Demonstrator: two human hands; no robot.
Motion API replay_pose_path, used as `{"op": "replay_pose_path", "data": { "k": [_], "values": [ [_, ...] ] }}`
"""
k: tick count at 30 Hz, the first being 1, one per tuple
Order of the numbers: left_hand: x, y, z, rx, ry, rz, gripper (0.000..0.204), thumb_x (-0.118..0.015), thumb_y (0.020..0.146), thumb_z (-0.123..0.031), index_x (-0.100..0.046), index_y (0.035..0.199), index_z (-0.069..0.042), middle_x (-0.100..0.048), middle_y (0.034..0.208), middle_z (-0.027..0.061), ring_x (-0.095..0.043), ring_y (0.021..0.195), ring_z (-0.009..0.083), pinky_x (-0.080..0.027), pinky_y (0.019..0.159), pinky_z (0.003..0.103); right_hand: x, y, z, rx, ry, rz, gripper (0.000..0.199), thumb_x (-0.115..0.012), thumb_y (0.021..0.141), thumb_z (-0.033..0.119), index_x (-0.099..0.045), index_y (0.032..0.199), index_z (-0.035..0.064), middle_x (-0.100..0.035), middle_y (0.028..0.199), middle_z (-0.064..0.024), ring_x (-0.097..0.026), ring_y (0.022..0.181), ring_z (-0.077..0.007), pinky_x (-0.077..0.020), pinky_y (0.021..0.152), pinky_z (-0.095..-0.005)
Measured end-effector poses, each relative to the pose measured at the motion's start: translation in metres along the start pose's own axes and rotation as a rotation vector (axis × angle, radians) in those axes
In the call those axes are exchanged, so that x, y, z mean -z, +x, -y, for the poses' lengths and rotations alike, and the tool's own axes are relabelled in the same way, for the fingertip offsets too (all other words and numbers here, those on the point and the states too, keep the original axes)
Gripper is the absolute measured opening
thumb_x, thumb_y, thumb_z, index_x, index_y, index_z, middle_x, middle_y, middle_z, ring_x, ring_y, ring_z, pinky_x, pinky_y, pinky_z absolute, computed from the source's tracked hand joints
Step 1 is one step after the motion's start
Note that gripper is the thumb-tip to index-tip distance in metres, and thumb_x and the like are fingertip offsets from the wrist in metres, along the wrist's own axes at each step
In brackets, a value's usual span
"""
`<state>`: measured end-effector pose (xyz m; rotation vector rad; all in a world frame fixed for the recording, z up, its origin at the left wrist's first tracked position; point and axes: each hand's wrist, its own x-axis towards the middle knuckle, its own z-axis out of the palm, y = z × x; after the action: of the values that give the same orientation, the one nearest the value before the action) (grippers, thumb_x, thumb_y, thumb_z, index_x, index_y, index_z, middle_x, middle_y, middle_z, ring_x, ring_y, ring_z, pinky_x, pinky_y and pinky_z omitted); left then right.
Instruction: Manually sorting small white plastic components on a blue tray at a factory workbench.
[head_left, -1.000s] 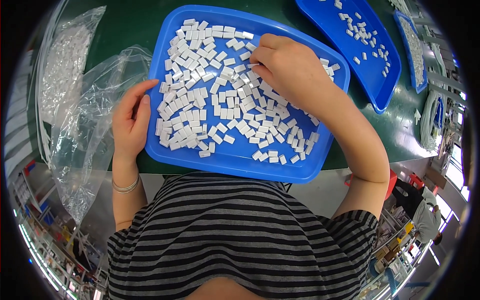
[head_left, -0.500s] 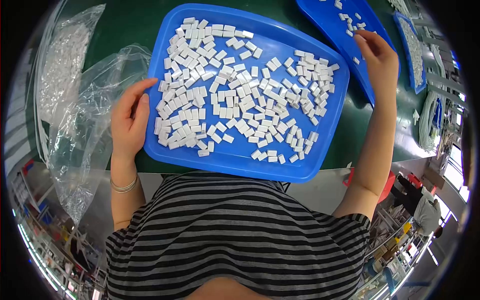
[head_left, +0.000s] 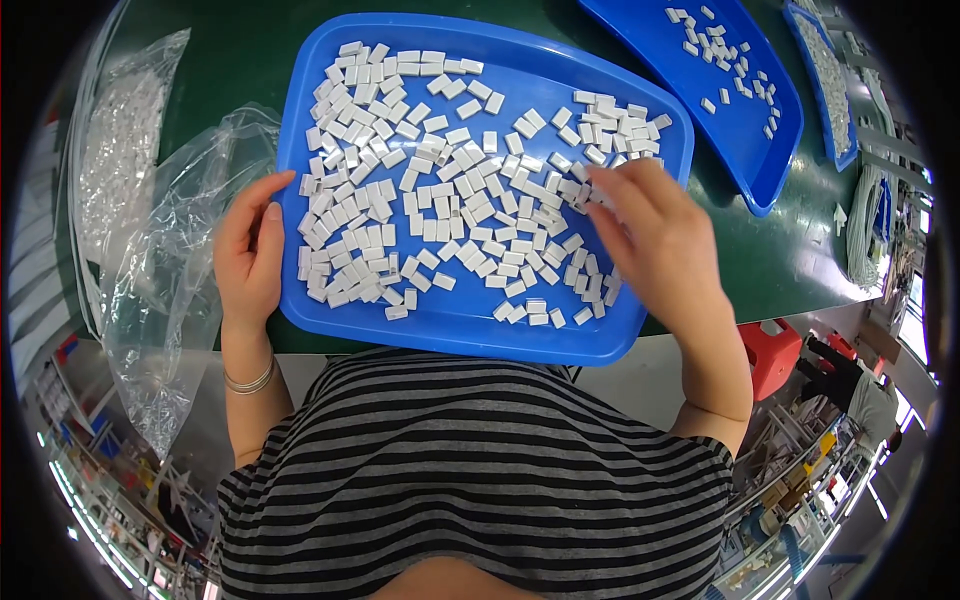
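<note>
A large blue tray (head_left: 470,335) lies in front of me, covered with many small white rectangular blocks (head_left: 440,200). At its left rim, my left hand (head_left: 248,250) rests with fingertips against the edge, thumb and fingers apart and nothing between them. My right hand (head_left: 655,235) is over the right part of the tray, reaching down among the blocks. Its thumb and index fingertip are spread apart and touch or nearly touch blocks; the other fingers are partly hidden. A second blue tray (head_left: 765,185) at the far right holds scattered white blocks.
Left of the tray lies a clear plastic bag (head_left: 160,290), beside another bag full of white pieces (head_left: 125,150). A third blue tray (head_left: 843,155) stands at the far right of the green table (head_left: 770,260). A red stool (head_left: 768,360) and a person (head_left: 865,405) are beyond.
My right hand has come back from the second tray, leftward and nearer, to the blocks in the large tray. My left hand stays at the rim.
</note>
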<state>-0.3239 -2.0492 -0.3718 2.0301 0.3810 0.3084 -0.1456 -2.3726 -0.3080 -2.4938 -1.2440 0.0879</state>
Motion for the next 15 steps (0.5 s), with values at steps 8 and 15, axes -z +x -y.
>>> {"op": "replay_pose_path", "data": {
  "k": [8, 15],
  "values": [
    [-0.002, 0.001, 0.001, -0.009, -0.011, -0.011, 0.027, -0.048, 0.096, 0.000, -0.063, 0.119, 0.001, -0.065, 0.106, 0.0059, -0.055, 0.086, 0.0072, -0.042, 0.076, 0.020, -0.032, 0.039, 0.012, 0.213, 0.176, 0.076, 0.018, -0.071, 0.080, 0.008, -0.070, 0.098, 0.0077, -0.058, 0.084, -0.0068, -0.062, 0.077, -0.0241, -0.0521, 0.064, -0.0335],
    [-0.003, 0.002, -0.002, -0.016, -0.013, -0.005, 0.027, -0.048, 0.096, 0.000, -0.063, 0.118, 0.002, -0.065, 0.107, 0.0072, -0.057, 0.089, 0.0086, -0.044, 0.078, 0.021, -0.045, 0.058, 0.023, 0.323, 0.041, 0.180, 0.014, -0.070, 0.082, 0.013, -0.068, 0.095, 0.0069, -0.058, 0.088, -0.0065, -0.063, 0.082, -0.0239, -0.0533, 0.068, -0.0348]
  ]
}}
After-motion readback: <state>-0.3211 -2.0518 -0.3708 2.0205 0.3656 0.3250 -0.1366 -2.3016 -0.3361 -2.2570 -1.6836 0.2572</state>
